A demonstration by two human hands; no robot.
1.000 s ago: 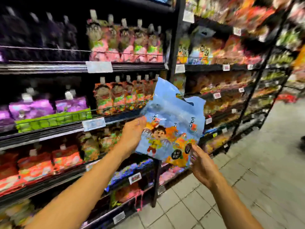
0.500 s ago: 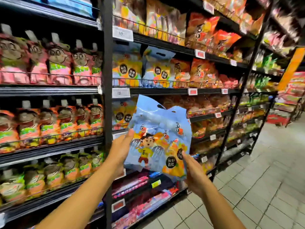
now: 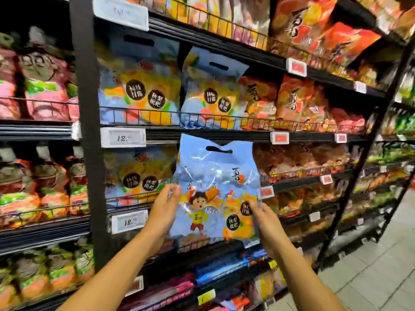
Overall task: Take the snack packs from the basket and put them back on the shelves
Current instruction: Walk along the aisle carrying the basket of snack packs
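The person is holding one blue snack pack [image 3: 216, 189] upright in front of the shelving, with both hands clamped on its lower half. The left hand [image 3: 165, 211] is pinching the pack's left edge, its fingertips [image 3: 173, 190] curling over the front film beside the cartoon boy printed there. The right hand [image 3: 263, 218] is gripping the lower right corner, its thumb pressing on the orange printed area near the round black labels. The pack's cut-out handle is pointing up and is overlapping the front rail of the middle shelf [image 3: 224, 134], while the bulk of the bag is hanging above and between the two hands, clear of any shelf board.

Judging by this, the restocking is under way but this pack is not yet placed: it is being carried in the air, just in front of the rack. Matching blue packs [image 3: 213, 90] are standing on the shelf directly above, behind a wire guard, and more of the same kind [image 3: 139, 173] are sitting on the level behind the left hand, so either row looks like the right home for it. The gap behind the held bag seems a likely slot, though it is hidden by the bag itself. The basket is not in view, so how many packs are waiting cannot be told.
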